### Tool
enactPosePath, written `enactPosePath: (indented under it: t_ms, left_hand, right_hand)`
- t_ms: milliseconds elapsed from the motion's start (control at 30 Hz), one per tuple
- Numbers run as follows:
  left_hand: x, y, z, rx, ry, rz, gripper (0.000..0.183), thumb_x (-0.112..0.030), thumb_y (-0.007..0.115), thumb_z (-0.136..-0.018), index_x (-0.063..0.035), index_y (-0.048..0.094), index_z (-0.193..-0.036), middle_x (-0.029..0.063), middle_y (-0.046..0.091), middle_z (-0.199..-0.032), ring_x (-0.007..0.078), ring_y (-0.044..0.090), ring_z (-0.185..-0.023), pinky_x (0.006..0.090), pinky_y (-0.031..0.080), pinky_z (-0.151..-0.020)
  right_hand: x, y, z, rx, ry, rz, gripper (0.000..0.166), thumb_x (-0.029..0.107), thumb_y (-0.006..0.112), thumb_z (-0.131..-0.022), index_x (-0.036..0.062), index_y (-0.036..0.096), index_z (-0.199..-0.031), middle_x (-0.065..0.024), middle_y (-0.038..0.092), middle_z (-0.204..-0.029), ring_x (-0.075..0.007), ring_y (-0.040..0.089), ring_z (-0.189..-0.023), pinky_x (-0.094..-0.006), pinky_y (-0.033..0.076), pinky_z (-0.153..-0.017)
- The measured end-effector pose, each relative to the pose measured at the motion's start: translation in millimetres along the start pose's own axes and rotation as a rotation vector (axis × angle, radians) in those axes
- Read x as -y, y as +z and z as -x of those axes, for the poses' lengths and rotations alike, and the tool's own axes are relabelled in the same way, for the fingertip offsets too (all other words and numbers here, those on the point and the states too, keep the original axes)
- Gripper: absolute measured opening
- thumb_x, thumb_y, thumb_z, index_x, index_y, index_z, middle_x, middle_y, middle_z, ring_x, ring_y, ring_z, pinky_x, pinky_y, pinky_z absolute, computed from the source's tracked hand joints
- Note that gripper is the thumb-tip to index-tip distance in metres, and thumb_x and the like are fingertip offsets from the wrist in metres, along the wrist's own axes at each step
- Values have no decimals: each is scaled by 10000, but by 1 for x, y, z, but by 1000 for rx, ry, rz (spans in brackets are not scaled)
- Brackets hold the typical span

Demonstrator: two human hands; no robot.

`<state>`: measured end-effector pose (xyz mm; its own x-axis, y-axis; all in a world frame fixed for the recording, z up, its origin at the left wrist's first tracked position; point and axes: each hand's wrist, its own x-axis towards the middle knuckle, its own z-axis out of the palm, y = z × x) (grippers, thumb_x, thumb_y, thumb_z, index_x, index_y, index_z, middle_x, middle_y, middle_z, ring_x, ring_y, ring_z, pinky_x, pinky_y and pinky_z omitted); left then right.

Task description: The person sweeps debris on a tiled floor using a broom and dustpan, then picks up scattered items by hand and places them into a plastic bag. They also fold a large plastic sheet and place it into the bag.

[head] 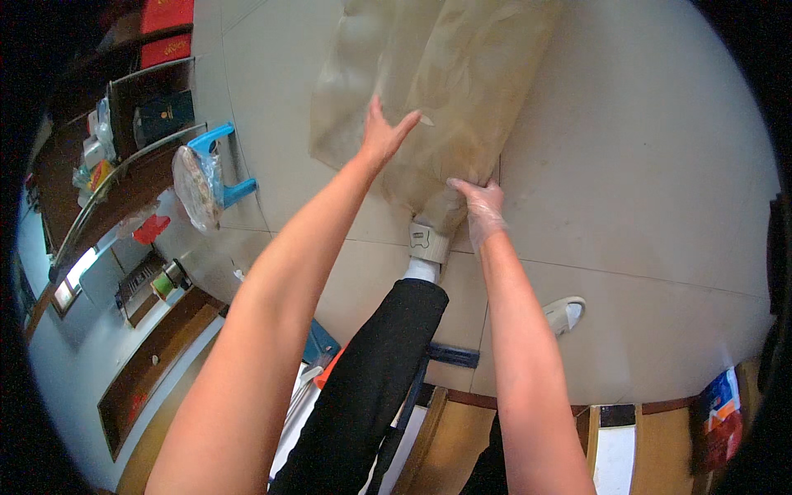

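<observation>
A large translucent yellowish-brown plastic bag or sheet (458,80) stretches over the floor from the top of the view down to my foot. Its narrow lower end lies at the toe of a light-coloured slipper (427,242), worn over a white sock. My left hand (388,127), thumb and fingers spread, is over the left part of the plastic; whether it touches is unclear. My right hand (479,190) wears a thin clear plastic glove and grips the plastic's lower right edge near the foot.
Another light slipper (564,314) lies on the tiled floor (649,235) at right. At left are a blue plastic stool (238,190) with a clear bagged item (199,185) against it, and a dark wooden table (142,154). Wooden furniture (458,439) runs along the bottom.
</observation>
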<state>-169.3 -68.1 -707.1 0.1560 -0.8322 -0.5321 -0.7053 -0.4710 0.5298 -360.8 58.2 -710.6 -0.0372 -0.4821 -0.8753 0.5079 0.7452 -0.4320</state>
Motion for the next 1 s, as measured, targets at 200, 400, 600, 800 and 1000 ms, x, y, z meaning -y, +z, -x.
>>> enactPosePath:
  t_ms: [200, 400, 600, 800, 1000]
  left_hand:
    - [64, -4, 113, -62, -599, 311, 1029, -667, 532, -784, -29, 94, -1463, 205, 172, -1500, 344, 221, -1370, 436, 226, -1101]
    - [26, -19, 163, 3, -740, 1579, 1127, -716, 526, -753, -39, -28, -1464, 167, 153, -1518, 340, 258, -1354, 432, 238, -1090]
    - [-29, -122, 200, -140, -749, 1750, 905, -628, 534, -807, -43, 240, -1432, 113, 311, -1459, 289, 386, -1270, 425, 317, -1044]
    - [-168, -259, 266, -16, -257, 1406, 449, -243, 424, -964, -96, 379, -1386, 112, 438, -1371, 259, 476, -1198, 397, 400, -996]
    - [-343, -353, 377, 238, 201, 1093, 374, -93, 413, -923, -104, 532, -1278, 145, 508, -1307, 249, 482, -1208, 398, 359, -1046]
  right_hand:
    - [42, 11, 12, -68, -71, 64, 425, 114, 764, -666, -7, 585, -1032, -99, 657, -944, -218, 620, -815, -356, 499, -748]
    - [130, 43, 87, -197, -237, 292, 330, 173, 738, -699, -31, 604, -921, -134, 666, -883, -230, 622, -782, -359, 494, -738]
    - [232, 37, 235, -75, -98, -23, 472, 90, 689, -737, -65, 508, -1144, -119, 612, -998, -204, 598, -890, -349, 483, -826]
    - [311, 50, 382, -42, -49, 98, 431, 100, 608, -786, -81, 505, -1162, -150, 603, -1053, -228, 582, -959, -332, 464, -868]
    - [363, 61, 495, -63, 142, 213, 406, 186, 561, -869, -43, 499, -1199, -129, 608, -1080, -235, 594, -960, -338, 481, -841]
